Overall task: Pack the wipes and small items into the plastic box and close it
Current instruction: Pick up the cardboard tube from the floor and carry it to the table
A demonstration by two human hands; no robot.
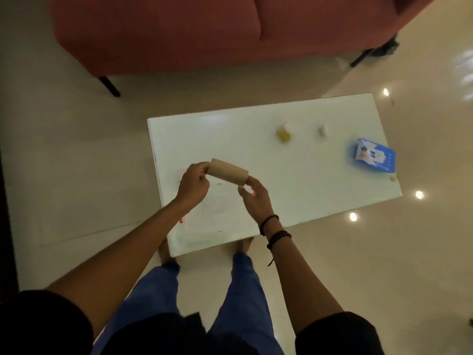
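Both hands clamped on a brown cardboard tube, tilted above the near part of a white rectangular table: left hand pinching the left end, right hand gripping the lower right end. Farther right, well apart from the hands, a blue wipes packet flat near the table's right edge. Beyond, a small yellowish block and a small pale item. Behind the table, a red sofa.

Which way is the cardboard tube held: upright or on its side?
On its side: the cardboard tube spans between the left hand and right hand, above the table.
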